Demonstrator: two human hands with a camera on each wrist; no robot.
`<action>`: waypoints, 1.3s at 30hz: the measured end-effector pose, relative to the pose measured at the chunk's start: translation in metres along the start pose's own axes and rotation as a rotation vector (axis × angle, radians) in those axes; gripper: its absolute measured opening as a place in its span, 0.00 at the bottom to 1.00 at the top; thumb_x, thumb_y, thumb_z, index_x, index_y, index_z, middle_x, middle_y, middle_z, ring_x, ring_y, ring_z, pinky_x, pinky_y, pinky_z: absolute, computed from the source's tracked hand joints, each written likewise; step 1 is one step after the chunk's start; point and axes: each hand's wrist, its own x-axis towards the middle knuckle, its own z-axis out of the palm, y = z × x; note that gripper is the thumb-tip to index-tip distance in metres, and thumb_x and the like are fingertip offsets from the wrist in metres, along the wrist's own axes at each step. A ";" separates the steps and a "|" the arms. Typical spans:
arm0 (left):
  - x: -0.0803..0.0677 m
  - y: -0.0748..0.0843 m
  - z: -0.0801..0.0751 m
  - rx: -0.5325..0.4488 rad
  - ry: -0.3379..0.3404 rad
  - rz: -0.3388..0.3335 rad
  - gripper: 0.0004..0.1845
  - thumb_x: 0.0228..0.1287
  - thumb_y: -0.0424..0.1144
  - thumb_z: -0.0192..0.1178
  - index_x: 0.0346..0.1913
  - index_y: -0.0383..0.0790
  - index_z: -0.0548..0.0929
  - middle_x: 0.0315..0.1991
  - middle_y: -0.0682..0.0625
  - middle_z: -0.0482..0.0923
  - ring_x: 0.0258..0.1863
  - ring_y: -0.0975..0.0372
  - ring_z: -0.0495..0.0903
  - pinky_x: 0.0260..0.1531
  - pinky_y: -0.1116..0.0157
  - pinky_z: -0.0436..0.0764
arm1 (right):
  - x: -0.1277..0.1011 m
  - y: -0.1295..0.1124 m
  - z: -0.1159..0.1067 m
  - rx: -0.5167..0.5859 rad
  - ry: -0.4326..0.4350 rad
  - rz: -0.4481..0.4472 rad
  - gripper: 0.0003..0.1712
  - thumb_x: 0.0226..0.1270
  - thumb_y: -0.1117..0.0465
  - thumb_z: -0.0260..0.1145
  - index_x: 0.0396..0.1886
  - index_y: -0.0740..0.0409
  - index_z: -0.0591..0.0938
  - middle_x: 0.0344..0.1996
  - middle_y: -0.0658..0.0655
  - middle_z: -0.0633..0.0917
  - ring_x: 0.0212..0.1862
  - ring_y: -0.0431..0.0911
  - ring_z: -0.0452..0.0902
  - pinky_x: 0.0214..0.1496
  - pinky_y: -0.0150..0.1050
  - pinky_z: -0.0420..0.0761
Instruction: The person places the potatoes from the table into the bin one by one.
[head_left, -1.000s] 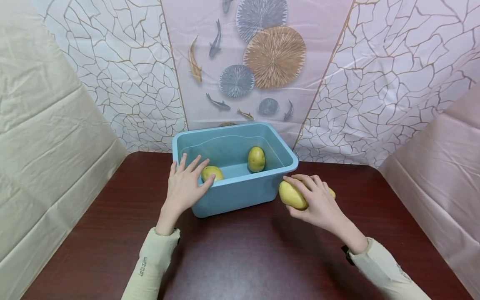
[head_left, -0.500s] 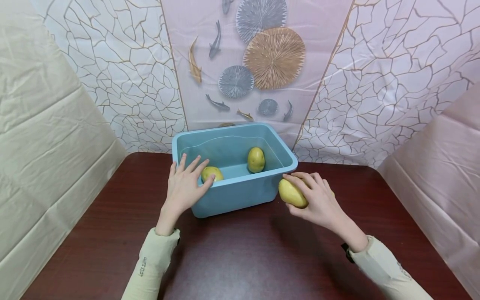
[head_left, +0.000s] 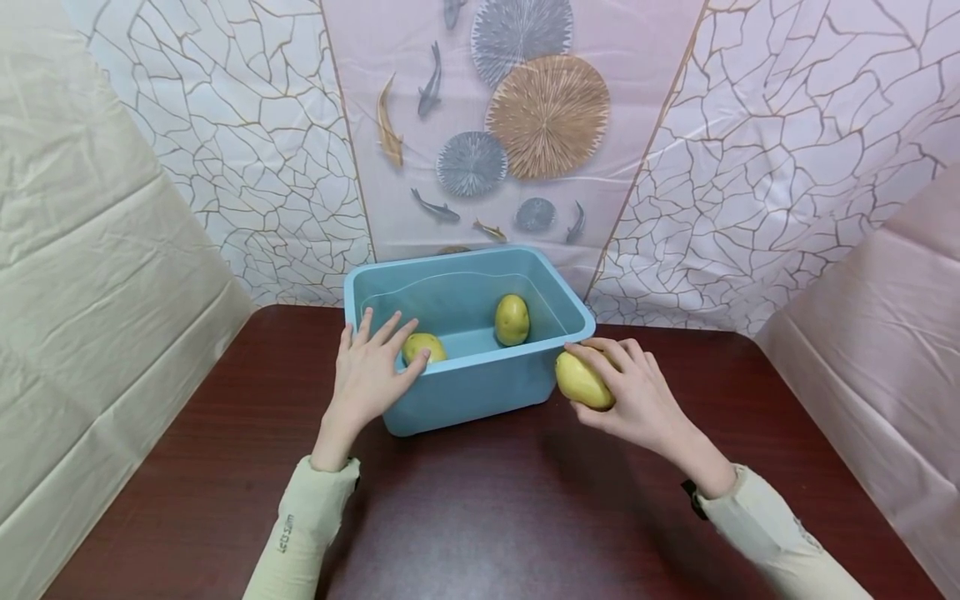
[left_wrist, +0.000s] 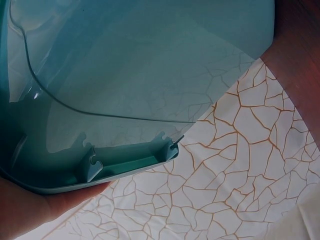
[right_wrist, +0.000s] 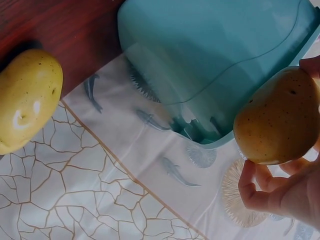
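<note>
A blue plastic tub is seen at the centre of the head view, set on a dark red-brown desk before a patterned backdrop. The left hand is laid against the tub's near left corner, fingers straight and spread over the rim. Two potatoes are shown inside the tub: one just beyond the left fingertips, another towards the back right.

A third potato is gripped by the right hand, fingers curled round it, right of centre and just beside the tub's right corner. In the right wrist view this held potato is seen at the right edge beside the tub's rim, and a further potato lies on the desk at the upper left of that frame.

Compared with a second ago, the held potato has been raised slightly and brought leftward, closer to the tub's rim; the left hand has stayed in place. The potato appears to have been picked up from the desk and is judged to be partway to the tub, not yet over it.
</note>
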 end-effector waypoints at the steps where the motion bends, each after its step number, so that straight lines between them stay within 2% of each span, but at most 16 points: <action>1: 0.000 0.000 0.000 0.000 -0.001 0.001 0.30 0.61 0.61 0.42 0.63 0.54 0.66 0.65 0.49 0.62 0.69 0.46 0.46 0.64 0.43 0.46 | 0.001 0.000 0.000 0.001 0.000 0.000 0.39 0.36 0.49 0.69 0.56 0.45 0.73 0.48 0.52 0.75 0.41 0.47 0.66 0.34 0.40 0.63; 17: 0.001 0.001 0.002 -0.015 0.019 0.007 0.29 0.60 0.60 0.44 0.62 0.53 0.67 0.65 0.48 0.63 0.69 0.46 0.46 0.64 0.42 0.46 | 0.009 0.000 -0.003 0.012 0.029 -0.010 0.39 0.36 0.49 0.69 0.55 0.46 0.74 0.48 0.52 0.76 0.41 0.48 0.66 0.35 0.40 0.63; 27: 0.000 0.001 0.000 -0.004 0.007 0.004 0.30 0.60 0.61 0.43 0.63 0.53 0.67 0.65 0.48 0.63 0.69 0.45 0.46 0.64 0.43 0.46 | 0.014 0.000 -0.003 0.016 0.050 -0.025 0.38 0.34 0.50 0.69 0.54 0.49 0.75 0.48 0.52 0.76 0.40 0.47 0.66 0.34 0.40 0.61; 39: -0.001 0.001 -0.001 -0.006 -0.002 -0.001 0.30 0.60 0.61 0.44 0.63 0.53 0.66 0.65 0.49 0.62 0.69 0.46 0.45 0.64 0.43 0.45 | 0.024 -0.003 -0.007 -0.006 0.029 -0.037 0.36 0.35 0.50 0.70 0.53 0.45 0.74 0.48 0.50 0.76 0.40 0.48 0.65 0.35 0.40 0.62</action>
